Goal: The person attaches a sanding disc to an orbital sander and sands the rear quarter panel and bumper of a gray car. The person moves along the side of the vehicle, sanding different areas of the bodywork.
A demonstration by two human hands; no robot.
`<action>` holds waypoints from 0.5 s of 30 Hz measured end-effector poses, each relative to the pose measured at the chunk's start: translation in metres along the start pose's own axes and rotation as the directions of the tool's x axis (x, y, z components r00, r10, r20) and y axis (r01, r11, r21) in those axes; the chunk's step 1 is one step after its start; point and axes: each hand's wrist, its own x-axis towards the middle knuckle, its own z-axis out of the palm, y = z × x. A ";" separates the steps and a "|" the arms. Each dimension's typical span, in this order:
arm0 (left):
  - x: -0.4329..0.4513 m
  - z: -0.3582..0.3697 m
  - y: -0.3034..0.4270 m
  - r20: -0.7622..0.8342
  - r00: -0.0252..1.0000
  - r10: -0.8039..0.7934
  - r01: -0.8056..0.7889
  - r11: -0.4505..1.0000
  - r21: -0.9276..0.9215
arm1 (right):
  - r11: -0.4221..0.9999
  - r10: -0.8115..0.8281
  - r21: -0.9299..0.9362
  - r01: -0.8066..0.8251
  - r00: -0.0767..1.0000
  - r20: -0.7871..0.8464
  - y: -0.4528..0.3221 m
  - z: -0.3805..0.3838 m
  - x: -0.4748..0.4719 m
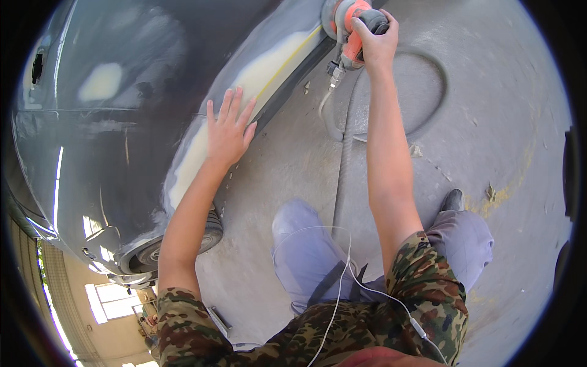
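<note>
My left hand (pixel 229 126) lies flat with spread fingers on the lower side of a dark car body (pixel 160 55), over a strip of pale body filler (pixel 275 64). A thin yellow line runs along this filler, from near my fingertips up to the sander. At the top, my right hand (pixel 378 39) grips an orange and grey pneumatic sander (pixel 353 46). The sander's round pad is at the upper end of the filler strip; whether it touches cannot be told. A hose fitting (pixel 337 75) hangs from its rear. Another filler patch (pixel 101 81) shows higher on the body.
A grey corrugated hose (pixel 346 165) runs over the concrete floor (pixel 293 169) and loops at the right. A car wheel (pixel 211 231) stands below my left forearm. Small debris lies about. A white cable (pixel 339 284) hangs before my chest, above my knees.
</note>
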 end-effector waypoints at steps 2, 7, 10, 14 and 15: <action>0.004 0.001 -0.013 0.048 0.997 0.065 -0.069 0.993 0.099 | 0.994 -0.018 -0.104 0.022 0.999 0.044 -0.005 0.017 -0.020; -0.047 0.015 -0.018 0.208 0.973 0.094 -0.121 0.986 0.117 | 0.989 -0.042 -0.131 0.062 0.987 0.153 -0.023 0.039 -0.111; -0.096 0.032 -0.002 0.257 0.965 0.055 -0.060 0.998 0.013 | 0.975 -0.111 -0.158 0.155 0.960 0.258 -0.033 0.056 -0.169; -0.173 0.068 0.050 0.340 0.940 -0.015 0.106 0.962 -0.251 | 0.962 -0.164 -0.136 0.236 0.900 0.404 -0.036 0.079 -0.236; -0.193 0.079 0.067 0.433 0.901 -0.042 0.200 0.923 -0.327 | 0.952 -0.205 -0.118 0.281 0.877 0.435 -0.037 0.084 -0.250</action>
